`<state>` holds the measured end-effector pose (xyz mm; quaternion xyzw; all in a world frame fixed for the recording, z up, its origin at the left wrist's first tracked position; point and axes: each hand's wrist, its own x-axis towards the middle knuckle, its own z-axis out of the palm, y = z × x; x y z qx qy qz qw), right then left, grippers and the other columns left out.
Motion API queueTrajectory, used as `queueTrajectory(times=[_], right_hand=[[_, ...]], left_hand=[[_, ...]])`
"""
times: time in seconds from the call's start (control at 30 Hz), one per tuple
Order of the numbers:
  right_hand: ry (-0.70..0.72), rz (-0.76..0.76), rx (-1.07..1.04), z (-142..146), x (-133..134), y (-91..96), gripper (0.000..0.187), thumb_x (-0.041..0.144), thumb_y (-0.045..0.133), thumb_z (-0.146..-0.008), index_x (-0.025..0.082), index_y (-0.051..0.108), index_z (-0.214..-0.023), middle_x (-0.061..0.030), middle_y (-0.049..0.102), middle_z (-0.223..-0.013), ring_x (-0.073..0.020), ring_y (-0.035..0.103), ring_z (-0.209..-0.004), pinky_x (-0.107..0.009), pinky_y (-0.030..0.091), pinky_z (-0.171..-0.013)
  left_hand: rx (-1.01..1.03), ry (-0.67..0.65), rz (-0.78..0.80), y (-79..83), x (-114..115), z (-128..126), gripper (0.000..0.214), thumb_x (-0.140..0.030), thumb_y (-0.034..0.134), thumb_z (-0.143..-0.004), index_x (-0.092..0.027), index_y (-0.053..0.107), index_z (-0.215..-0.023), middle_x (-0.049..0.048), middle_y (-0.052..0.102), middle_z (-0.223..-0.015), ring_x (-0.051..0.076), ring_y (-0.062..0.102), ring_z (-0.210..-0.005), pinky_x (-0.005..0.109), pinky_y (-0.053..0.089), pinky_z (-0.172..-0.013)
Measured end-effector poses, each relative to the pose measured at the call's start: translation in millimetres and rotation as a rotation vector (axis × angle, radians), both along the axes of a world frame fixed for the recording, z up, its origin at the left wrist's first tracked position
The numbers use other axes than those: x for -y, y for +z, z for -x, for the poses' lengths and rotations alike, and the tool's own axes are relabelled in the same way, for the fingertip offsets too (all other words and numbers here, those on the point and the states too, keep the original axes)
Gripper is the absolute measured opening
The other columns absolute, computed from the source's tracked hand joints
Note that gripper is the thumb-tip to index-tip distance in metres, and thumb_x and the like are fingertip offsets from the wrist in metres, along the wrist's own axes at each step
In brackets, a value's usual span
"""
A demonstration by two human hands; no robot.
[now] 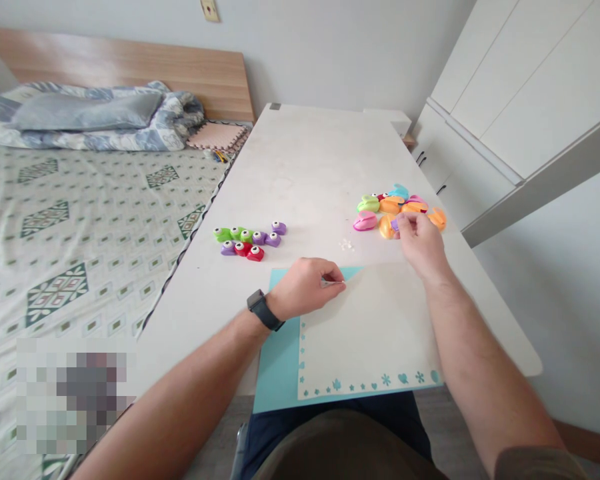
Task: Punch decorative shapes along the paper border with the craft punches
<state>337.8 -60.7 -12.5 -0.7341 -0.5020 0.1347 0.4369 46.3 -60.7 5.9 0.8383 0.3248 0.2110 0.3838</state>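
Observation:
In the head view my left hand, with a dark watch on the wrist, pinches the upper left part of a white sheet of paper. Small cut-out shapes run along the sheet's left and near edges. Beneath it, a light blue sheet shows through the holes and at the left. My right hand is closed at a purple craft punch, mostly covered by the fingers. Around it lie larger punches: a pink one, a light green one and several orange ones.
Small green punches, purple ones and red ones stand on the left of the white table. White paper bits lie mid-table. A bed adjoins the left side; white cabinets stand right.

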Motion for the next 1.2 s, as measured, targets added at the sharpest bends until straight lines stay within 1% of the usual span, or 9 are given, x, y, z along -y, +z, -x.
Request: queueTrajectory(times=[0.1, 0.3, 0.43, 0.53, 0.73, 0.83, 1.0, 1.07, 1.2], right_hand=[[-0.136, 0.005, 0.084, -11.1, -3.2, -2.6, 0.044, 0.056, 0.062, -0.089, 0.018, 0.066, -0.111, -0.0124, 0.075, -0.102, -0.0254, 0.069, -0.085, -0.042, 0.053, -0.082], [-0.241, 0.151, 0.250, -29.2, -4.1, 2.4, 0.028, 0.041, 0.056, -0.092, 0.021, 0.073, -0.101, -0.0112, 0.077, -0.092, -0.0278, 0.068, -0.086, -0.039, 0.048, -0.079], [-0.146, 0.318, 0.355, -29.2, -4.4, 2.5, 0.030, 0.038, 0.053, -0.092, 0.019, 0.074, -0.082, -0.0125, 0.075, -0.081, -0.0266, 0.064, -0.077, -0.037, 0.043, -0.069], [-0.102, 0.356, 0.351, -24.6, -4.6, 1.0, 0.034, 0.041, 0.053, -0.092, 0.020, 0.073, -0.075, -0.0111, 0.074, -0.077, -0.0235, 0.061, -0.068, -0.035, 0.040, -0.063], [-0.089, 0.308, 0.292, -21.3, -3.1, -1.7, 0.029, 0.045, 0.068, -0.079, 0.020, 0.078, -0.089, -0.0100, 0.077, -0.087, -0.0242, 0.065, -0.076, -0.035, 0.046, -0.069], [-0.157, 0.262, 0.308, -22.9, -0.7, 0.6, 0.028, 0.042, 0.071, -0.075, 0.019, 0.078, -0.089, -0.0099, 0.078, -0.088, -0.0259, 0.068, -0.080, -0.038, 0.050, -0.076], [-0.303, -0.054, 0.281, -4.1, 3.8, 19.2, 0.029, 0.040, 0.068, -0.079, 0.018, 0.078, -0.095, -0.0103, 0.077, -0.088, -0.0269, 0.071, -0.083, -0.043, 0.054, -0.088], [-0.174, -0.167, 0.225, 21.7, 6.7, 32.3, 0.035, 0.045, 0.066, -0.085, 0.017, 0.076, -0.104, -0.0105, 0.077, -0.091, -0.0256, 0.071, -0.083, -0.043, 0.055, -0.086], [0.422, -0.056, 0.054, 97.6, 11.8, 62.6, 0.031, 0.044, 0.067, -0.090, 0.019, 0.074, -0.108, -0.0074, 0.076, -0.092, -0.0205, 0.071, -0.078, -0.035, 0.057, -0.075]], left_hand=[[-0.001, 0.008, 0.011, -0.2, 0.1, 0.1, 0.009, -0.026, 0.067, -0.086, -0.022, 0.074, -0.084, 0.0009, 0.076, -0.086, 0.016, 0.070, -0.080, 0.027, 0.055, -0.075], [0.007, 0.010, -0.003, -0.5, -0.7, 0.3, 0.009, -0.025, 0.066, -0.086, -0.022, 0.074, -0.084, 0.0000, 0.075, -0.085, 0.015, 0.070, -0.079, 0.026, 0.054, -0.075], [-0.003, 0.013, -0.003, 0.8, -0.5, -0.1, 0.009, -0.024, 0.066, -0.087, -0.021, 0.074, -0.083, -0.0003, 0.075, -0.085, 0.015, 0.069, -0.079, 0.026, 0.052, -0.073], [-0.002, 0.013, -0.004, 1.2, -0.3, -0.2, 0.010, -0.024, 0.065, -0.087, -0.022, 0.074, -0.083, -0.0002, 0.075, -0.085, 0.015, 0.069, -0.079, 0.026, 0.052, -0.072], [-0.010, 0.008, -0.017, -0.7, -1.2, 0.3, 0.011, -0.026, 0.065, -0.088, -0.021, 0.074, -0.083, 0.0009, 0.075, -0.084, 0.015, 0.068, -0.078, 0.026, 0.052, -0.072], [-0.013, 0.012, -0.035, -2.1, -1.9, 0.6, 0.012, -0.026, 0.065, -0.088, -0.020, 0.074, -0.084, 0.0011, 0.075, -0.084, 0.015, 0.068, -0.077, 0.026, 0.051, -0.071], [-0.016, 0.013, -0.042, -4.1, -2.1, 2.1, 0.012, -0.025, 0.066, -0.087, -0.017, 0.075, -0.084, 0.0021, 0.076, -0.084, 0.015, 0.068, -0.077, 0.024, 0.049, -0.071], [-0.020, 0.009, -0.046, -4.8, -2.4, 3.0, 0.011, -0.024, 0.067, -0.086, -0.017, 0.074, -0.084, 0.0018, 0.076, -0.083, 0.014, 0.068, -0.076, 0.024, 0.047, -0.069], [-0.025, 0.011, -0.065, -7.2, -2.8, 3.5, 0.012, -0.025, 0.065, -0.087, -0.017, 0.073, -0.083, 0.0016, 0.075, -0.081, 0.015, 0.066, -0.074, 0.025, 0.047, -0.068]])
